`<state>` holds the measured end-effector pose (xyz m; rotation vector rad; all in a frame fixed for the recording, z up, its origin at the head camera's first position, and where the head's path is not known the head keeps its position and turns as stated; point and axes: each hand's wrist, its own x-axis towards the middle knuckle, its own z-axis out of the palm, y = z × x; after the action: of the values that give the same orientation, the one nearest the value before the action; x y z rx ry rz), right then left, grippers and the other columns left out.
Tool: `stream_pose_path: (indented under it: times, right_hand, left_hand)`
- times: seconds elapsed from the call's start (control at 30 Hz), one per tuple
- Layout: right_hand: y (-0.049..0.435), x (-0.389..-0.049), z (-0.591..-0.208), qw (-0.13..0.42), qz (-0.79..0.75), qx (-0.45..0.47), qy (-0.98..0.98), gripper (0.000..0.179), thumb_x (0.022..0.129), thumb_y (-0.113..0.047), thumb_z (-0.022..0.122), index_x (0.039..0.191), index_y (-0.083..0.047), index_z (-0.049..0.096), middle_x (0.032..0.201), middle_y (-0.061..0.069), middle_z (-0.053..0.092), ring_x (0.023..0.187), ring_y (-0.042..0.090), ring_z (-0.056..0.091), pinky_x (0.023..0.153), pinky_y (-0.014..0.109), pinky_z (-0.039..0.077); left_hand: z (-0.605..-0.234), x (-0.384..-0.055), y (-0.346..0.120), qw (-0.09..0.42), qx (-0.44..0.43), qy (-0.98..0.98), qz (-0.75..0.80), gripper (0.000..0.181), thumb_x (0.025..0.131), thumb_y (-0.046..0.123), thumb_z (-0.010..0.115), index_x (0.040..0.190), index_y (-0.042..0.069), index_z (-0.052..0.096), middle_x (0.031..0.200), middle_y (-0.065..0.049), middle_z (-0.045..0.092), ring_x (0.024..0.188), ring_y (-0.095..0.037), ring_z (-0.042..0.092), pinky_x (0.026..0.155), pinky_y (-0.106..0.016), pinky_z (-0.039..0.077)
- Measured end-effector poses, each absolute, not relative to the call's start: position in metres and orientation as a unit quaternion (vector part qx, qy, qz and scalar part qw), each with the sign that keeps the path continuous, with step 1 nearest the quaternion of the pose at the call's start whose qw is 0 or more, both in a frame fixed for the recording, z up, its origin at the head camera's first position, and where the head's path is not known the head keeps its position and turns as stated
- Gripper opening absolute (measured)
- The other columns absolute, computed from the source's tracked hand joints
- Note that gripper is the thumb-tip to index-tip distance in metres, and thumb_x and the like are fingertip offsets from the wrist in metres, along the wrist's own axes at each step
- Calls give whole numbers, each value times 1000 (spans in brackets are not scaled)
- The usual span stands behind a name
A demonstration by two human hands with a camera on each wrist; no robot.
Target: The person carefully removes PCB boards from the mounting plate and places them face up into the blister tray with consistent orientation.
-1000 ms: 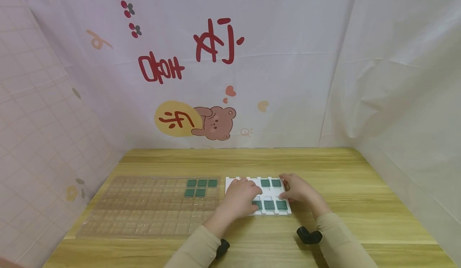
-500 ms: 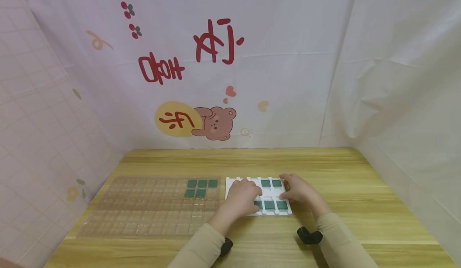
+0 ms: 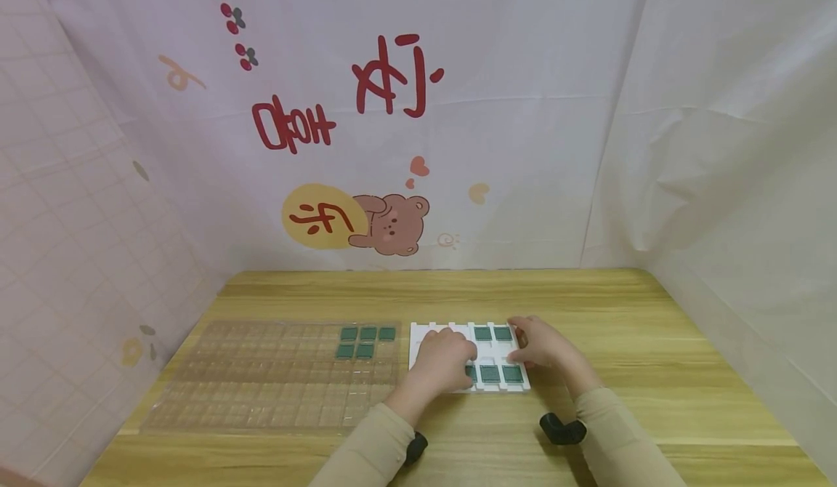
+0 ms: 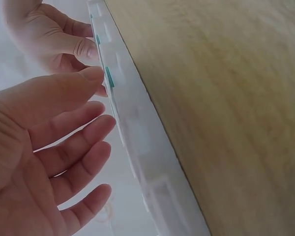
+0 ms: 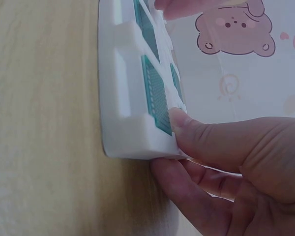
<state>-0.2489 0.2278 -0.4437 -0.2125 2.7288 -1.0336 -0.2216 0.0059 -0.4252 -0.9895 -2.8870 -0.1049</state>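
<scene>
A white slotted tray (image 3: pixel 418 334) lies on the table, with several thin green square chips (image 3: pixel 490 374) seated in its right-hand slots. My left hand (image 3: pixel 441 360) is over the tray's middle, thumb and index fingertips at one chip (image 4: pixel 109 77) in the near row; the other fingers are loosely bent. That hand hides part of the chip and the slots beneath it. My right hand (image 3: pixel 539 341) grips the tray's right end, its thumb (image 5: pixel 187 130) on top beside a corner chip (image 5: pixel 157 96) and its fingers against the end wall.
Left of the white tray lies a large clear plastic tray (image 3: pixel 261 378) with many small pockets; several green chips (image 3: pixel 349 334) sit in its far right corner. A printed cloth (image 3: pixel 523 145) hangs behind the table, and more cloth borders both sides.
My left hand has shifted slightly to the right, its fingertips staying around the same chip. My right hand keeps its grip on the tray's end.
</scene>
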Motion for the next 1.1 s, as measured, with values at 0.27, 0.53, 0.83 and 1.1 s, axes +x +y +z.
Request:
stream_pose_path:
  times: [0.27, 0.53, 0.83, 1.1]
  right_hand:
    - [229, -250, -445, 106, -353, -74, 927, 73, 77, 0, 81, 140, 9, 45, 116, 22, 53, 88, 26, 56, 61, 32, 56]
    - [229, -250, -446, 103, -351, -77, 928, 72, 77, 0, 81, 139, 10, 45, 117, 23, 53, 88, 26, 56, 61, 32, 56]
    - [230, -250, -447, 99, -347, -84, 929, 71, 77, 0, 81, 138, 9, 46, 115, 22, 53, 88, 25, 56, 60, 31, 56]
    - [229, -250, -446, 100, -341, -83, 931, 72, 77, -1, 81, 139, 9, 46, 116, 23, 53, 88, 26, 56, 61, 31, 55]
  left_hand:
    - [-430, -224, 6, 30, -314, -948, -35, 18, 68, 27, 86, 79, 23, 72, 74, 10, 60, 70, -13, 49, 62, -30, 37]
    - [-431, -224, 5, 30, -315, -948, -43, 15, 67, 22, 84, 76, 22, 71, 71, 11, 59, 69, -14, 48, 61, -30, 36]
    - [-431, -225, 5, 24, -315, -947, -57, 14, 68, 20, 83, 79, 22, 75, 75, 11, 63, 72, -14, 51, 63, -29, 37]
    - [-434, -229, 6, 20, -313, -948, -58, 15, 65, 16, 81, 68, 25, 70, 66, 15, 55, 69, -11, 47, 61, -28, 35]
